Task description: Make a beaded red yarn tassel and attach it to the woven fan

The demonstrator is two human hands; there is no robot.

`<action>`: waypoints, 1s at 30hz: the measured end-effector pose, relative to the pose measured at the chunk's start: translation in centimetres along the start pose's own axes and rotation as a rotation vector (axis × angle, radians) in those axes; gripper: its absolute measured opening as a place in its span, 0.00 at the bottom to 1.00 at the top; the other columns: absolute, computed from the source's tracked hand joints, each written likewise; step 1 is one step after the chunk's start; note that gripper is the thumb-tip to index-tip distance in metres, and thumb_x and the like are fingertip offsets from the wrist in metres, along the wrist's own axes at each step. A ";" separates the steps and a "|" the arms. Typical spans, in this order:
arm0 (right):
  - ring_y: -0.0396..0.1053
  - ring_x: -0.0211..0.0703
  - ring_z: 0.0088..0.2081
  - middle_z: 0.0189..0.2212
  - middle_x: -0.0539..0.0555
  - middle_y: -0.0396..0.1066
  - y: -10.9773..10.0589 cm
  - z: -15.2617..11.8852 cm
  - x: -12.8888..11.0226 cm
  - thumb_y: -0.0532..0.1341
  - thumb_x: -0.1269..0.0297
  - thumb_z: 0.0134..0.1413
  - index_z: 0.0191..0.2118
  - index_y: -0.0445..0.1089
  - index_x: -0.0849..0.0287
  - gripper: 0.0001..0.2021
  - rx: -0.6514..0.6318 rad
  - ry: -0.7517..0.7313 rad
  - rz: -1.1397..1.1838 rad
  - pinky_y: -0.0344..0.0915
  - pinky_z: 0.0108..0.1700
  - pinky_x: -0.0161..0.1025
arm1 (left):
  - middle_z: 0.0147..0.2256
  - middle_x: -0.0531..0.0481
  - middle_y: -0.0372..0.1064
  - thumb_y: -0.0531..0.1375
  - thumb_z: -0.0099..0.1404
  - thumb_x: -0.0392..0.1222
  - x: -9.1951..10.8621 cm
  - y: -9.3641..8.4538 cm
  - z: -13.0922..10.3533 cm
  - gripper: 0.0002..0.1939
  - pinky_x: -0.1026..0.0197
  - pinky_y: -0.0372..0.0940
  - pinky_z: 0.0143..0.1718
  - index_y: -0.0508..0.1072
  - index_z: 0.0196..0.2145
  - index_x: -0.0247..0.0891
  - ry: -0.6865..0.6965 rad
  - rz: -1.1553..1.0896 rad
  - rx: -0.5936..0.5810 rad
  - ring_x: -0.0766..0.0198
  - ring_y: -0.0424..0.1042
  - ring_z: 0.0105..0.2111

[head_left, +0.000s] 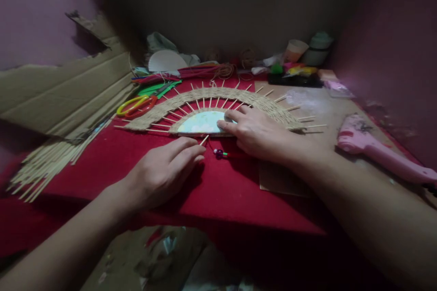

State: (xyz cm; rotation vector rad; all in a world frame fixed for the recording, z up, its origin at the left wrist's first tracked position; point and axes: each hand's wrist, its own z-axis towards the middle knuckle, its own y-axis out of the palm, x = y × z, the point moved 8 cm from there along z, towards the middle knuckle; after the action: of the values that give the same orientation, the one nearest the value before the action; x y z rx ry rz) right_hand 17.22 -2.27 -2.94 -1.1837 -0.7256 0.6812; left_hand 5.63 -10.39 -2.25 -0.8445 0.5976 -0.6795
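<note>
A half-round woven piece (pixel 191 96) with thin wooden sticks fanning out like spokes lies on the red cloth. At its base is a pale blue half-disc (pixel 201 122) with a straight lower edge. My right hand (pixel 256 132) rests over the right part of this half-disc, fingers apart and pressed on it. Just below the straight edge, my left hand (pixel 167 166) is closed around a short thin stick (pixel 204 140), whose tip pokes out past the fingers. Between my hands a dark purple bead (pixel 219 154) hangs on a thin cord, partly beneath my right hand.
Yellow-and-orange scissors (pixel 136 105) lie left of the woven piece. A bundle of long sticks (pixel 48 159) is by the cardboard (pixel 51 95) at left. A pink glue gun (pixel 378 148) lies right. Cups (pixel 295 50) and a dark tray (pixel 293 79) stand at the back.
</note>
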 end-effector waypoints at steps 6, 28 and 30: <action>0.62 0.51 0.40 0.48 0.64 0.68 0.0 0.0 -0.1 0.50 0.69 0.63 0.52 0.69 0.60 0.16 0.010 -0.017 -0.003 0.52 0.36 0.43 | 0.41 0.38 0.71 0.56 0.68 0.35 0.3 1.1 0.1 0.13 0.58 0.73 0.36 0.68 0.49 0.29 0.088 0.026 -0.057 0.57 0.73 0.39; 0.63 0.50 0.41 0.49 0.64 0.68 -0.2 0.0 -0.2 0.49 0.68 0.64 0.51 0.69 0.60 0.16 0.002 -0.010 -0.014 0.52 0.36 0.43 | 0.40 0.46 0.73 0.55 0.69 0.35 -1.0 -0.2 0.7 0.07 0.66 0.71 0.38 0.69 0.44 0.36 -0.072 -0.045 0.055 0.66 0.74 0.37; 0.62 0.50 0.41 0.49 0.65 0.68 -0.2 0.0 -0.2 0.49 0.68 0.64 0.51 0.69 0.60 0.16 0.005 -0.012 -0.013 0.52 0.36 0.43 | 0.41 0.45 0.72 0.56 0.69 0.36 -0.7 0.1 0.7 0.08 0.63 0.71 0.39 0.69 0.45 0.35 -0.032 -0.031 0.026 0.64 0.74 0.38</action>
State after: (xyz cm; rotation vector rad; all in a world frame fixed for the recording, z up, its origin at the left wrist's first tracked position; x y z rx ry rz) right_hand 17.12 -2.43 -2.82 -1.1703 -0.7408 0.6798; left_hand 5.71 -9.48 -1.82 -0.8398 0.5468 -0.6993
